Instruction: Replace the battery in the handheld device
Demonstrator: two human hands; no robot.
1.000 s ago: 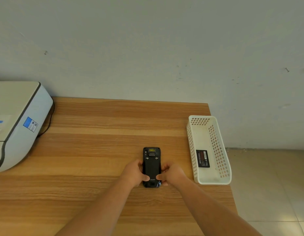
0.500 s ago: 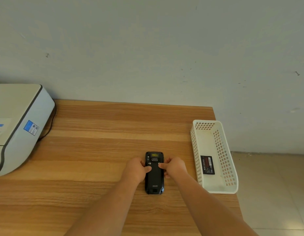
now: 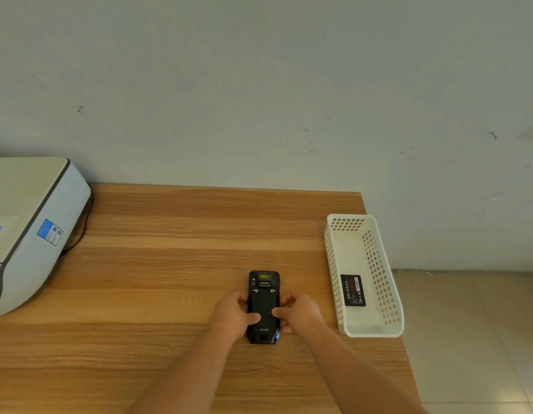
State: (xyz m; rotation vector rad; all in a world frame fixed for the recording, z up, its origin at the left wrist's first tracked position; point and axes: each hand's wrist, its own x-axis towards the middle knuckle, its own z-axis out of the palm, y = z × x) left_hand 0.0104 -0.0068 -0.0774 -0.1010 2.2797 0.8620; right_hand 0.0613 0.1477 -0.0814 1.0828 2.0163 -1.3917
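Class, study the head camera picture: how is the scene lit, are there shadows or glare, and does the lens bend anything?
In the head view, light is soft and even, with only faint shadows beside the handheld device and under the white basket; no strong glare on the wooden table. The wide lens makes the printer and basket lean outward. The battery label print is too small to read.

I can read one word. It says "urovo" in small grey letters low on the back of the black handheld device [image 3: 263, 306] that lies on my table. The battery [image 3: 352, 290] in the white basket [image 3: 392, 297] has a red and black label with white writing, but it is too small for me to read. The printer [image 3: 35, 231] on my left has a blue sticker [image 3: 50, 232] on its side. Its words are too tiny to read too.
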